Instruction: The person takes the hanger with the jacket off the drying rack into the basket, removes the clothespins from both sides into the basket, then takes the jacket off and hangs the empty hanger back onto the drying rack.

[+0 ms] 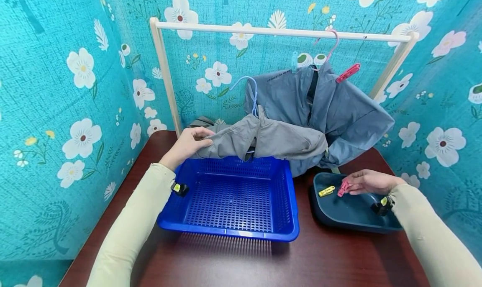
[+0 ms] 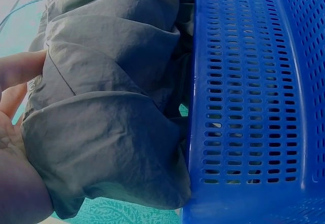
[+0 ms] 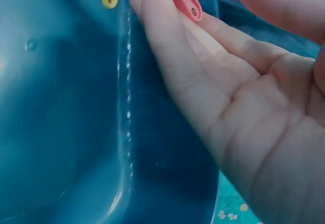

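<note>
My left hand grips the left end of a grey jacket, thumb in front and fingers behind the cloth. A blue hanger pokes up from the jacket's collar, its hook apart from the rail. The jacket lies across the back of a blue basket. At the right, my right hand pinches a pink clothespin over a dark blue tray. A yellow clothespin lies in that tray beside it. The right wrist view shows the pink clothespin between thumb and fingers.
A wooden rack's white rail spans the back. From it a blue-grey jacket hangs on a pink hanger, with a light blue clothespin and a red clothespin on its shoulders. Dark table lies in front.
</note>
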### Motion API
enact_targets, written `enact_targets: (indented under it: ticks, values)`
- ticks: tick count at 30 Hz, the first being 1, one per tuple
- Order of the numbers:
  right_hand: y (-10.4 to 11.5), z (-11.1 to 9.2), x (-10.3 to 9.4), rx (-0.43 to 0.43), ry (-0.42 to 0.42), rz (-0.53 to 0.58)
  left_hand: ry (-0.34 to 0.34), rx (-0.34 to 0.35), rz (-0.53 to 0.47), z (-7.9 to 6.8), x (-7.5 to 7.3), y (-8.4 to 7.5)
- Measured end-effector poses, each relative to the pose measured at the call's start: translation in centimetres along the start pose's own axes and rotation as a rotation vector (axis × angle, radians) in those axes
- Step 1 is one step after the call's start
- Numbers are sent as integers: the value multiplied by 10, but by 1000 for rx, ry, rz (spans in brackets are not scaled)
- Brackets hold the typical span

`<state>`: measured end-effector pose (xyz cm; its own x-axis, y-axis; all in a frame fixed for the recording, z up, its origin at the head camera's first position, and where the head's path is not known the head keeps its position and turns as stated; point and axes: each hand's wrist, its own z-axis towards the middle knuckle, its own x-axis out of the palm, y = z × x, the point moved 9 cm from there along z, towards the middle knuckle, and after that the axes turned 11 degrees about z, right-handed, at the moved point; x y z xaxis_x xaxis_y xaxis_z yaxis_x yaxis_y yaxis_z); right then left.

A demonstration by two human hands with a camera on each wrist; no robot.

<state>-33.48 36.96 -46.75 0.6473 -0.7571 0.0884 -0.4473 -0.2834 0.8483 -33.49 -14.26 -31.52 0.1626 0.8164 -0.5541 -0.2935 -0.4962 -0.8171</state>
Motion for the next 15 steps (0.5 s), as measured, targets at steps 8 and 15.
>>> enact_targets:
  ticks: [8, 15]
  values:
    - [-22, 3, -18, 83, -124, -52, 3, -3, -40, 0, 0, 0]
    - [-34, 7, -23, 135, -169, -93, 0, 1, -41, 0, -1, -2]
